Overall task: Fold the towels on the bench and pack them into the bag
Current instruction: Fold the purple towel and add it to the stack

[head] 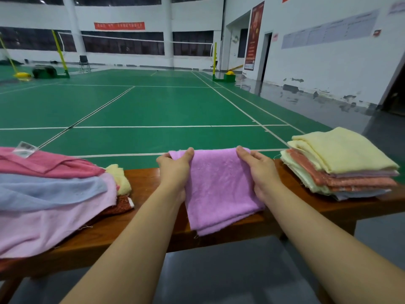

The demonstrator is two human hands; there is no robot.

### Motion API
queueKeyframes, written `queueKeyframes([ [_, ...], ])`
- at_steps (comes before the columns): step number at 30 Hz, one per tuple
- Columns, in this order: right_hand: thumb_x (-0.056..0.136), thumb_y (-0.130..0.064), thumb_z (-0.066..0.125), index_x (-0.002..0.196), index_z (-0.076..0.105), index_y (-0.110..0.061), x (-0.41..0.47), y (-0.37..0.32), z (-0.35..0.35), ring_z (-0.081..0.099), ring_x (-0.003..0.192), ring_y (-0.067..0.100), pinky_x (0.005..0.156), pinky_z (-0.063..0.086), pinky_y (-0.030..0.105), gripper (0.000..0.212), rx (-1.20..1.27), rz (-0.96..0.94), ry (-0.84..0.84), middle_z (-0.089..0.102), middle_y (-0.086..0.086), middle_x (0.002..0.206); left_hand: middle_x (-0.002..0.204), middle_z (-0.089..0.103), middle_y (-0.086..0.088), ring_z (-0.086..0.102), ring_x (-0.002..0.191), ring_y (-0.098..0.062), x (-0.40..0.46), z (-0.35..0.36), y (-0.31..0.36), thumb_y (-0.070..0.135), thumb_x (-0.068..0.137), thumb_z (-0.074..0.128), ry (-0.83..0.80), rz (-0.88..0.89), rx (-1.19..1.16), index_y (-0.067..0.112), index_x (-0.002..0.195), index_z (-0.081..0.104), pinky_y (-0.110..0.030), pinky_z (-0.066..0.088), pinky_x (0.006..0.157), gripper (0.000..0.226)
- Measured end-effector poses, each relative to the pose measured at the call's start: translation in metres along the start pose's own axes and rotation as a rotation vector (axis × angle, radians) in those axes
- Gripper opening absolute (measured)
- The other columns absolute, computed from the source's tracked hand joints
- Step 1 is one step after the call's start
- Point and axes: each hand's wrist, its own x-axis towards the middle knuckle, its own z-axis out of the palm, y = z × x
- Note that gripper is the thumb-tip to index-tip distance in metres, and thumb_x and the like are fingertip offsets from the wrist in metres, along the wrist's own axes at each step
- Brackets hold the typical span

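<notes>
Folding step judged in hand: purple towel [215, 189] on worktop [151, 178], far corners pinched by left hand [175, 166] and right hand [258, 166]. Folded stack [337, 163] right of it (bag unseen); next fold needs edges matched.

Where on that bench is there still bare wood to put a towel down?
Bare bench shows between the loose towel heap and the purple towel both hands grip; a narrower strip lies between it and the folded stack. Both ends are crowded.

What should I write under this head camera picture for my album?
Left hand and right hand grip a purple towel on the wooden bench.
</notes>
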Motion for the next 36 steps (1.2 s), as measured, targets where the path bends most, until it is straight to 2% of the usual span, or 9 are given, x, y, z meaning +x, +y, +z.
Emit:
queueKeyframes([
  [3, 0.069, -0.052, 0.085, 0.114, 0.075, -0.016, -0.003, -0.006, 0.002, 0.061, 0.118, 0.018, 0.096, 0.046, 0.034, 0.059, 0.083, -0.130, 0.028, 0.071, -0.004, 0.123, 0.139, 0.054, -0.007, 0.051, 0.129, -0.028, -0.011, -0.003, 0.009, 0.042, 0.090, 0.073, 0.117, 0.277, 0.313, 0.025, 0.150, 0.025, -0.041, 0.030, 0.114, 0.078],
  [6, 0.073, -0.051, 0.083, 0.089, 0.079, -0.019, -0.008, -0.011, 0.003, 0.063, 0.095, 0.017, 0.084, 0.045, 0.034, 0.037, 0.098, -0.199, 0.031, 0.074, -0.006, 0.089, 0.110, 0.057, 0.003, 0.050, 0.127, -0.023, -0.024, -0.005, 0.024, 0.053, 0.087, 0.071, 0.261, 0.463, 0.635, 0.032, 0.155, 0.026, -0.043, 0.022, 0.102, 0.084],
  [10, 0.072, -0.052, 0.083, 0.078, 0.078, -0.024, -0.014, -0.014, 0.004, 0.056, 0.085, 0.016, 0.081, 0.041, 0.038, 0.030, 0.126, -0.274, 0.008, 0.067, -0.004, 0.080, 0.120, 0.065, -0.004, 0.056, 0.124, -0.021, -0.015, -0.014, 0.031, 0.058, 0.081, 0.075, 0.160, 0.639, 0.512, 0.041, 0.146, 0.038, -0.037, 0.024, 0.110, 0.077],
  [14, 0.072, -0.044, 0.085, 0.088, 0.080, -0.027, -0.022, -0.030, 0.001, 0.068, 0.092, 0.016, 0.085, 0.054, 0.039, 0.023, 0.137, -0.329, -0.087, 0.075, -0.004, 0.094, 0.143, 0.053, -0.019, 0.052, 0.132, -0.038, -0.006, -0.023, 0.034, 0.063, 0.078, 0.073, -0.121, 0.629, 0.258, 0.061, 0.140, 0.035, -0.055, 0.045, 0.110, 0.072],
  [17, 0.073, -0.033, 0.085, 0.092, 0.077, -0.026, -0.026, -0.044, 0.001, 0.071, 0.091, 0.012, 0.078, 0.056, 0.029, 0.021, 0.094, -0.434, -0.120, 0.076, -0.007, 0.097, 0.159, 0.036, 0.004, 0.038, 0.145, -0.021, -0.009, -0.026, 0.039, 0.043, 0.092, 0.070, -0.232, 0.653, 0.259, 0.055, 0.148, 0.032, -0.050, 0.037, 0.117, 0.069],
  [20, 0.078, -0.028, 0.084, 0.104, 0.068, -0.034, -0.028, -0.051, 0.001, 0.071, 0.095, 0.010, 0.079, 0.060, 0.031, 0.031, -0.014, -0.554, -0.136, 0.073, -0.009, 0.104, 0.158, 0.026, 0.020, 0.028, 0.149, -0.010, -0.013, -0.028, 0.043, 0.023, 0.099, 0.064, -0.284, 0.676, 0.244, 0.047, 0.153, 0.031, -0.046, 0.032, 0.121, 0.067],
  [23, 0.083, -0.034, 0.080, 0.122, 0.050, -0.044, -0.029, -0.051, -0.002, 0.071, 0.098, 0.009, 0.081, 0.061, 0.033, 0.050, -0.173, -0.609, -0.204, 0.067, -0.008, 0.116, 0.162, 0.028, 0.014, 0.033, 0.148, -0.015, -0.012, -0.027, 0.044, 0.024, 0.101, 0.060, -0.295, 0.690, 0.236, 0.052, 0.152, 0.028, -0.048, 0.032, 0.121, 0.067],
  [28, 0.085, -0.033, 0.078, 0.140, 0.033, -0.040, -0.030, -0.043, -0.001, 0.059, 0.100, -0.015, 0.078, 0.053, 0.010, 0.071, -0.281, -0.575, -0.273, 0.050, -0.025, 0.124, 0.165, 0.020, 0.012, 0.027, 0.150, -0.011, -0.015, -0.026, 0.041, 0.025, 0.105, 0.053, -0.316, 0.634, 0.258, 0.052, 0.156, 0.016, -0.042, 0.029, 0.121, 0.068],
  [36, 0.084, -0.037, 0.080, 0.150, 0.024, -0.033, -0.020, -0.016, 0.003, 0.050, 0.124, 0.015, 0.102, 0.046, 0.036, 0.087, -0.397, -0.276, -0.292, 0.042, -0.008, 0.144, 0.162, 0.030, -0.005, 0.036, 0.146, -0.022, 0.013, -0.030, 0.006, 0.023, 0.104, 0.054, -0.311, 0.329, 0.404, 0.047, 0.157, 0.018, -0.046, 0.032, 0.120, 0.068],
])
